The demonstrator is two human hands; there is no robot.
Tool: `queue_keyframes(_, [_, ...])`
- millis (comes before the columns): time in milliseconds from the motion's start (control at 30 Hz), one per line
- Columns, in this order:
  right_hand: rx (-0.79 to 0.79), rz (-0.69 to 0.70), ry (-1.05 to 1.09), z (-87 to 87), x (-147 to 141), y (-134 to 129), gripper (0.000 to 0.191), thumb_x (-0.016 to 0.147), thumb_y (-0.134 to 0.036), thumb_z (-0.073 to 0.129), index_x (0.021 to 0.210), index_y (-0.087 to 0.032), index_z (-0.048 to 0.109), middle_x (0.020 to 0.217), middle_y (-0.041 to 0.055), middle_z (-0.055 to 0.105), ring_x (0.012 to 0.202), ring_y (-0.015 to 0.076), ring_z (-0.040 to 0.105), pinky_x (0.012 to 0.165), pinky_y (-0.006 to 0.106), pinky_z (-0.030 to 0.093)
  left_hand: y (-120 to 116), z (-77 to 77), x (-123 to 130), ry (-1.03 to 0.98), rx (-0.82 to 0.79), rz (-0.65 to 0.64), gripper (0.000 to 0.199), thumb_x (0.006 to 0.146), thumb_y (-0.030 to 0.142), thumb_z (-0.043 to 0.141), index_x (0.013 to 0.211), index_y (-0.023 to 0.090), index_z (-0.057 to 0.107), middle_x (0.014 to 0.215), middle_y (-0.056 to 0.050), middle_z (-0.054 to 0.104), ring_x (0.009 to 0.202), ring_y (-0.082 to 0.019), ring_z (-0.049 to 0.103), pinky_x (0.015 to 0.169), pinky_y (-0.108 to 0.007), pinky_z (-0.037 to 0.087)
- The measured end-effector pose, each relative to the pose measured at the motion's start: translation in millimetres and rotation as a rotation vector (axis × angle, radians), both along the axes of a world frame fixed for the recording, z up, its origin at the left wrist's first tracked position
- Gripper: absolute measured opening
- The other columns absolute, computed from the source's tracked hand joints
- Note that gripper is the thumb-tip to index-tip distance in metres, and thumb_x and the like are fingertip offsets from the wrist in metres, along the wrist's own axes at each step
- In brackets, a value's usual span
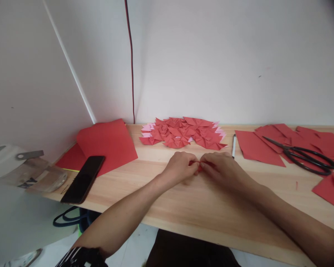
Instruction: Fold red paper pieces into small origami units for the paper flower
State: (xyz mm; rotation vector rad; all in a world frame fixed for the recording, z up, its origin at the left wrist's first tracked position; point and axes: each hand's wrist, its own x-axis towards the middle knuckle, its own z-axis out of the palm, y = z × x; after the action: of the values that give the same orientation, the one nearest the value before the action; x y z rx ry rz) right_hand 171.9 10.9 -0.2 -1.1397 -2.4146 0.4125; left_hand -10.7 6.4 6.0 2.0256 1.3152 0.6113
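My left hand [182,167] and my right hand [218,167] meet over the middle of the wooden table [183,207]. Between their pinched fingertips is a small piece of red paper [199,167], mostly hidden by the fingers, and both hands grip it. Just behind them, against the wall, lies a pile of folded red paper pieces [182,132] with some pink ones among them. A white marker with a dark cap [234,146] lies behind my right hand.
Black-handled scissors [308,157] rest on red paper sheets [258,146] at the right. At the left are a large red sheet [111,144], a dark phone [83,180] and a clear bottle [41,174]. A cable [131,63] runs down the wall.
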Motion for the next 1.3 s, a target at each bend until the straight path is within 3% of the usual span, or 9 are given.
queue_keyframes(133, [-0.057, -0.005, 0.027, 2.5, -3, -4, 0.023, 0.085, -0.016, 0.041, 0.07, -0.019, 0.059, 0.066, 0.0009, 0.063, 0.059, 0.0144, 0.052, 0.062, 0.028, 0.036, -1, -0.7, 2, 0.056, 0.025, 0.047, 0.021, 0.074, 0.022, 0.05, 0.069, 0.016, 0.07, 0.066, -0.002, 0.069, 0.064, -0.014, 0.057, 0.06, -0.023, 0.039])
queue_keyframes(333, [-0.179, -0.026, 0.079, 2.1, 3, 0, 0.024, 0.084, -0.017, 0.041, 0.083, -0.021, 0.065, 0.079, 0.0011, 0.07, 0.07, 0.0157, 0.06, 0.065, 0.027, 0.041, 0, -1.3, -5, -0.004, 0.011, -0.036, 0.024, 0.076, 0.019, 0.045, 0.068, 0.017, 0.068, 0.067, 0.0, 0.07, 0.063, -0.013, 0.057, 0.063, -0.022, 0.04])
queue_keyframes(467, [-0.232, -0.077, 0.083, 2.1, 4, 0, 0.021, 0.086, -0.023, 0.043, 0.082, -0.022, 0.064, 0.077, 0.0, 0.068, 0.069, 0.016, 0.06, 0.063, 0.027, 0.042, 0, -0.1, -7, -0.055, -0.018, -0.051, 0.024, 0.08, 0.021, 0.046, 0.071, 0.016, 0.068, 0.069, -0.001, 0.071, 0.064, -0.013, 0.06, 0.065, -0.022, 0.042])
queue_keyframes(600, [-0.203, -0.148, 0.121, 3.2, 6, 2, 0.021, 0.087, -0.027, 0.043, 0.085, -0.022, 0.063, 0.08, 0.0016, 0.069, 0.071, 0.0174, 0.061, 0.065, 0.029, 0.044, 2, -0.9, -8, -0.208, -0.157, -0.033, 0.022, 0.081, 0.023, 0.048, 0.077, 0.014, 0.067, 0.071, -0.004, 0.071, 0.065, -0.014, 0.064, 0.066, -0.024, 0.047])
queue_keyframes(767, [-0.165, -0.362, 0.371, 5.6, 16, 13, 0.035, 0.088, -0.045, 0.046, 0.114, -0.023, 0.053, 0.091, 0.0065, 0.067, 0.079, 0.0212, 0.061, 0.064, 0.032, 0.046, 4, -0.4, -10, -0.519, -0.352, 0.048, 0.019, 0.081, 0.024, 0.051, 0.084, 0.011, 0.065, 0.075, -0.008, 0.071, 0.069, -0.016, 0.067, 0.07, -0.027, 0.05])
queue_keyframes(867, [-0.343, -0.373, 0.449, 5.3, 17, 16, 0.032, 0.086, -0.05, 0.046, 0.095, -0.021, 0.056, 0.073, 0.0035, 0.062, 0.065, 0.0182, 0.057, 0.056, 0.029, 0.042, 3, 1.0, -9, -0.669, -0.445, 0.056, 0.018, 0.08, 0.023, 0.053, 0.086, 0.01, 0.065, 0.078, -0.008, 0.072, 0.073, -0.016, 0.067, 0.075, -0.029, 0.05])
queue_keyframes(967, [-0.484, -0.275, 0.441, 1.0, 14, 15, 0.034, 0.084, -0.052, 0.05, 0.072, -0.02, 0.052, 0.062, -0.0009, 0.053, 0.055, 0.0131, 0.047, 0.05, 0.025, 0.035, 2, 2.4, -8, -0.672, -0.473, 0.053, 0.018, 0.079, 0.022, 0.055, 0.086, 0.01, 0.066, 0.08, -0.009, 0.071, 0.075, -0.016, 0.067, 0.075, -0.028, 0.049])
queue_keyframes(1133, [-0.458, -0.178, 0.4, -2.2, 11, 12, 0.032, 0.086, -0.047, 0.051, 0.069, -0.02, 0.051, 0.062, -0.0031, 0.046, 0.057, 0.0114, 0.042, 0.053, 0.024, 0.032, 0, 3.2, -10, -0.549, -0.401, 0.017, 0.025, 0.081, 0.031, 0.058, 0.076, 0.01, 0.069, 0.075, -0.006, 0.07, 0.063, -0.012, 0.061, 0.06, -0.022, 0.045])
queue_keyframes(1300, [-0.412, -0.149, 0.393, 5.2, 9, 11, 0.031, 0.087, -0.044, 0.05, 0.067, -0.02, 0.05, 0.063, -0.0025, 0.047, 0.058, 0.0121, 0.043, 0.056, 0.025, 0.034, -1, 1.0, -9, -0.663, -0.568, 0.021, 0.019, 0.074, 0.029, 0.067, 0.077, 0.01, 0.071, 0.073, -0.004, 0.069, 0.063, -0.011, 0.061, 0.064, -0.023, 0.047])
